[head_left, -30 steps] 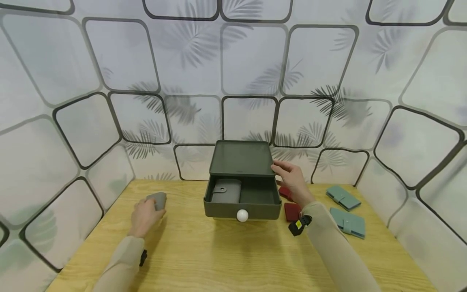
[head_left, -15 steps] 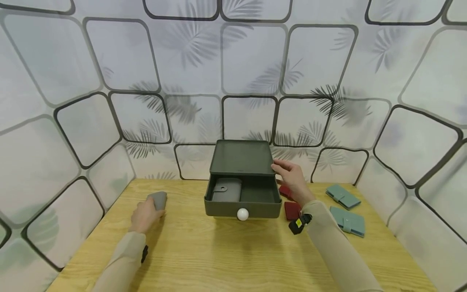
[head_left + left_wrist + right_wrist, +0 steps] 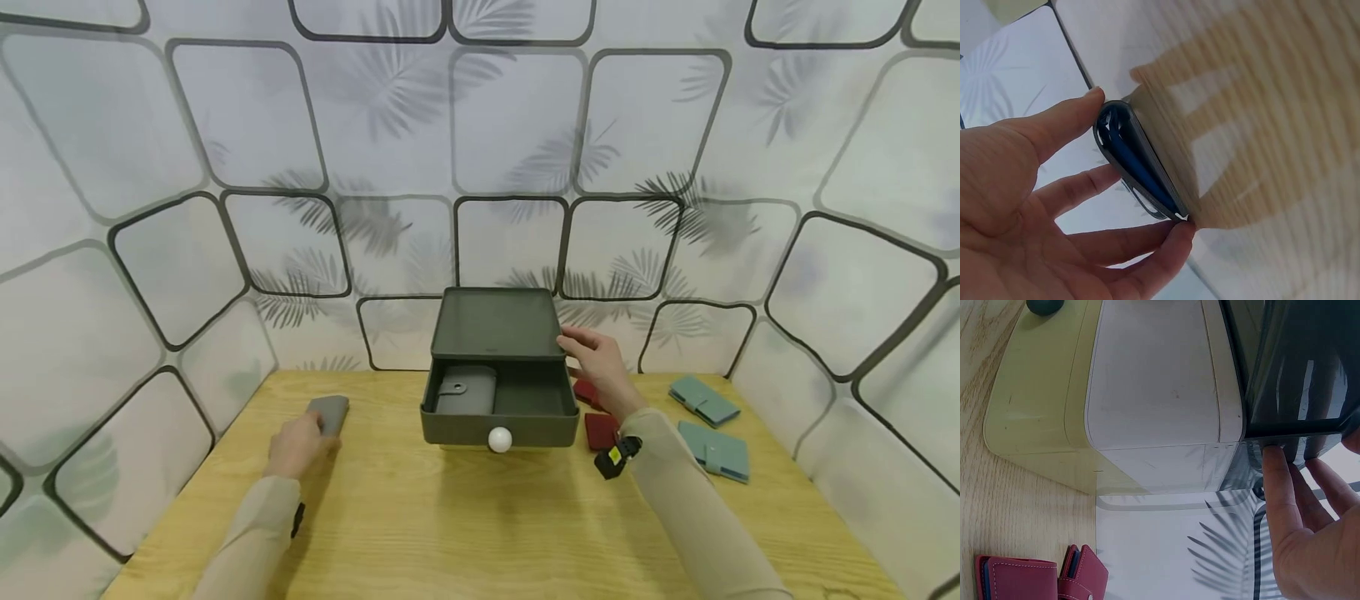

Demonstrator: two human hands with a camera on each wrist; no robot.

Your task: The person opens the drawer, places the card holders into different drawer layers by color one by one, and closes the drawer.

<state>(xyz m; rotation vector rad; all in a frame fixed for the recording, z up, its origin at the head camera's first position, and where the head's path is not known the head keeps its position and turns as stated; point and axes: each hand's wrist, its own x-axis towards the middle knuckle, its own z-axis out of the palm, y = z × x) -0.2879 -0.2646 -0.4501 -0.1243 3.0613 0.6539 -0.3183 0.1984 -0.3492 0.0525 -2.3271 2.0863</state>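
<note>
At the table's left side, my left hand (image 3: 295, 446) pinches a grey wallet (image 3: 330, 412) between thumb and fingertips. The left wrist view shows the wallet (image 3: 1141, 165) end-on, touching or just over the wood, with dark blue inside its fold. My right hand (image 3: 602, 371) rests its fingertips, mostly straight, against the right side of the dark green drawer box (image 3: 495, 321); its thumb lies by the front top edge. The drawer (image 3: 457, 429) with a white knob is pulled out. In its left part lies another grey snap-tab wallet (image 3: 468, 396).
Right of the box are two red wallets (image 3: 601, 432), partly behind the right wrist. Two green wallets (image 3: 716, 450) lie farther right. White and yellow drawer units (image 3: 1154, 375) are stacked under the dark green one. A patterned curtain (image 3: 517, 125) closes the back and sides.
The grey wallet in my left hand has shifted slightly right and tipped flatter, with the fingers shifting their hold. My right hand and the drawer box stay in place.
</note>
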